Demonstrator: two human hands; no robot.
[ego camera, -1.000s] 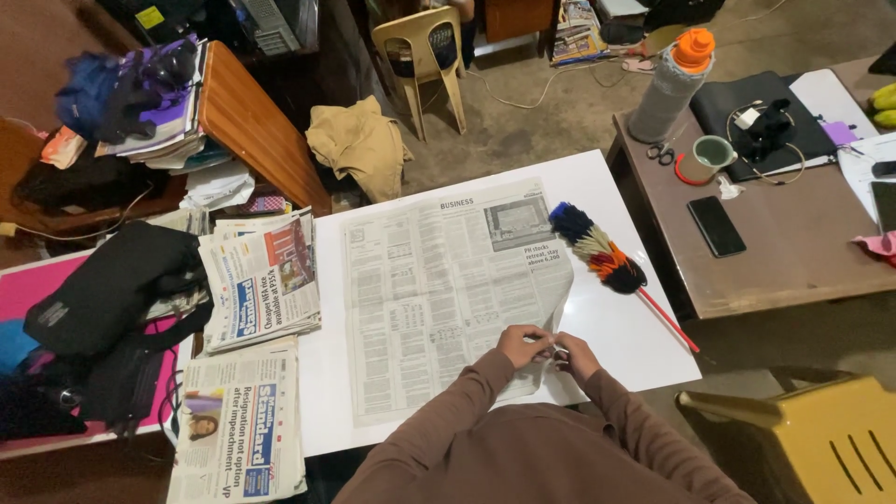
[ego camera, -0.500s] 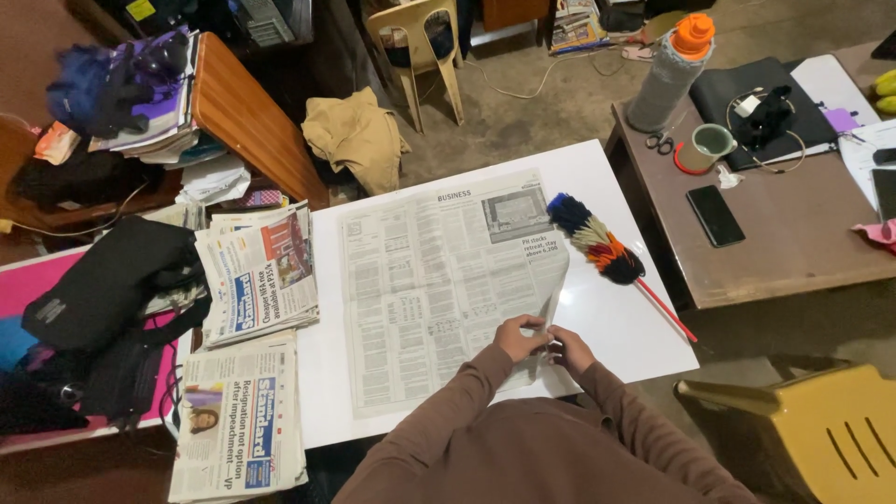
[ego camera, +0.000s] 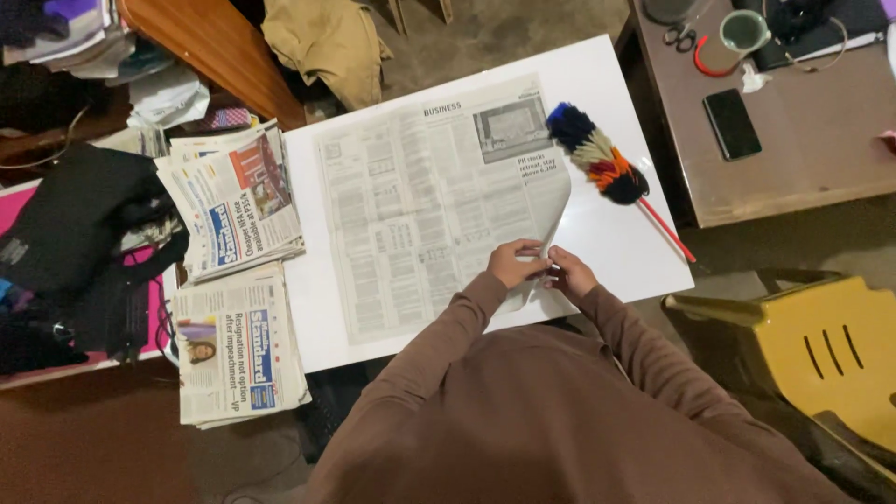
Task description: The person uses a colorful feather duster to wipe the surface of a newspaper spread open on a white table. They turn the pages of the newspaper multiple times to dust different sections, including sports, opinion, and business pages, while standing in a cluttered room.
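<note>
Your 2 hands, left and right, pinch the newspaper's folded-over right edge near the white surface's front. The sheet lies spread flat. Risk: an uneven pull could skew the crease or tear it; the duster sits close.

A newspaper sheet lies spread on the white table. Both hands meet at its near right corner, the left hand just beside the right hand. A feather duster lies on the table right of the sheet. Two newspaper stacks sit left of the table, a bag further left. A phone rests on the desk to the right.
</note>
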